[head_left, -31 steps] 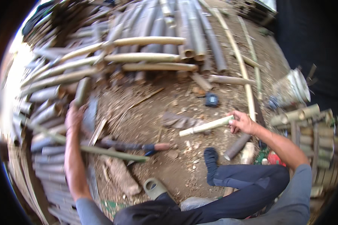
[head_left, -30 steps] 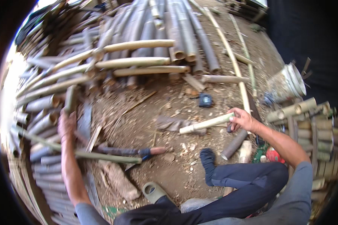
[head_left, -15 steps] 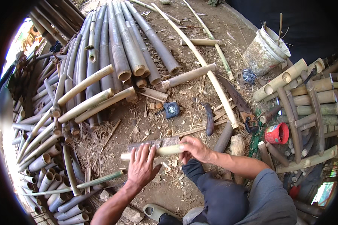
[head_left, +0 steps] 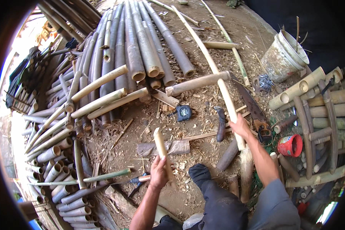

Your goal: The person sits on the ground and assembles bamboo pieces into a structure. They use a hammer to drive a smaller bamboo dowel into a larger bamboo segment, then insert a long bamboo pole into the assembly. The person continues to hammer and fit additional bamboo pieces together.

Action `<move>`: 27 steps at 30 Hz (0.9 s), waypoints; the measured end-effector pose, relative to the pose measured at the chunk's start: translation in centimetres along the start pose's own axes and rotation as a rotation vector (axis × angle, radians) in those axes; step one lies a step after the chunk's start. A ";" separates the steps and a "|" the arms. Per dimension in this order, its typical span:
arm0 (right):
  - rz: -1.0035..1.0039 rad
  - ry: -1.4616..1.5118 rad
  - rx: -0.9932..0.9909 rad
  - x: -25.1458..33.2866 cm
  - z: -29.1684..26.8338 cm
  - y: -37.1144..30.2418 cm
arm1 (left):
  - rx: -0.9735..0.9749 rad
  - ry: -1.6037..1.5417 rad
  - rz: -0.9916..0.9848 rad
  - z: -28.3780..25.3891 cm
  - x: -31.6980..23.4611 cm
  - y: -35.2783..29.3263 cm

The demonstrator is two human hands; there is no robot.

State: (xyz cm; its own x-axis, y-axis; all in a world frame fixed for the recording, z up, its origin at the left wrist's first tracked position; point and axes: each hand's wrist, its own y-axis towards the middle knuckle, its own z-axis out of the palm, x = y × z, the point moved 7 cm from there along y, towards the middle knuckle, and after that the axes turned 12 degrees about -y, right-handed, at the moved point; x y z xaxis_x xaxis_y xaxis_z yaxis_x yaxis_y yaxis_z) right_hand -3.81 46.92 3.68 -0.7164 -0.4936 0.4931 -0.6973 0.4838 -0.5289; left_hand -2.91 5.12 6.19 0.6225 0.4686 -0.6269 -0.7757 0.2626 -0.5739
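L hand (head_left: pixel 159 171) is grasping the piece (head_left: pixel 159 142), a short pale bamboo length tilting up in the lower centre of the frame; its fingers are wrapping the lower part. R hand (head_left: pixel 239 127) is overlapping the long pole (head_left: pixel 225 94), right of centre; can't tell if its grip is clasping the pole or just lying over it. The knife (head_left: pixel 220 129) is lying just left of that hand.

Step in hand, prob.: L is holding the piece off the floor (head_left: pixel 142 130) while R is getting at pole or knife. Next move seems to be calling for a firm L grip & careful R fingers, esp. w/ the saw (head_left: pixel 262 129) lying nearby.

Unclear: the piece's bottom end is blurring below L hand; R fingertips are hard to make out; a tool (head_left: pixel 136 181) lower left is partly hiding by the green stick (head_left: pixel 105 176) & L forearm; the slipper (head_left: pixel 164 215) is showing only in part, bottom edge; frame corners are going black.
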 end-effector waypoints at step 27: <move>-0.193 0.433 0.055 -10.8 14.6 -16.2 | -0.204 -0.248 0.239 6.2 11.1 7.4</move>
State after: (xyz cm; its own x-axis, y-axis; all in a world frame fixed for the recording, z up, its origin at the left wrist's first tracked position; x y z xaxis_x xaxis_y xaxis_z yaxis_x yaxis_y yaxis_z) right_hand 15.55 33.86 -3.17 -0.5255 -0.2186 0.8222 -0.8248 0.3679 -0.4293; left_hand -2.42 17.51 -1.76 0.3635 0.6921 -0.6236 -0.8433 -0.0398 -0.5359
